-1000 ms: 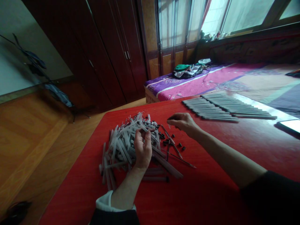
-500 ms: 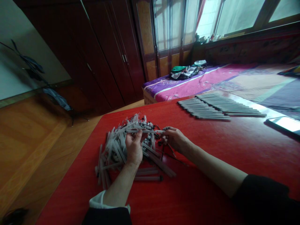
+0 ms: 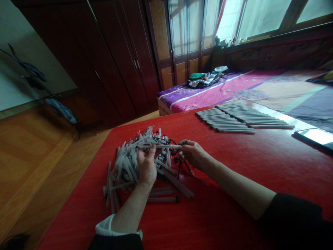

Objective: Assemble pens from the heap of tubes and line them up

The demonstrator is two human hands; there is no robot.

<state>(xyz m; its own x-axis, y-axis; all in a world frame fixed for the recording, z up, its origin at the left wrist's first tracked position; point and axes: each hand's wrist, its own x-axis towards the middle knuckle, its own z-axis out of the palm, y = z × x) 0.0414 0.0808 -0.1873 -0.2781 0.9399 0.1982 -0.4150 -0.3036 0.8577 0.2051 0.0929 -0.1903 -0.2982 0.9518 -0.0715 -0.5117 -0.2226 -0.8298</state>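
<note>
A heap of pale plastic pen barrels (image 3: 130, 163) lies on the red table (image 3: 234, 166). My left hand (image 3: 146, 166) hovers over the heap, fingers pinched round one pale barrel (image 3: 153, 146) held level. My right hand (image 3: 194, 153) pinches the right end of that same barrel. Small black caps (image 3: 179, 159) and thin refills (image 3: 189, 170) are scattered just under my right hand.
A neat row of assembled pens (image 3: 234, 119) lies at the table's far right. A phone (image 3: 314, 136) rests at the right edge. Beyond the table are a bed with a pink cover (image 3: 234, 88), dark wardrobes (image 3: 104, 62) and a wooden floor (image 3: 39, 156).
My right hand came leftward from the open table to the barrel's end. My left hand lifted one barrel level above the heap. Between the last two frames little moved.
</note>
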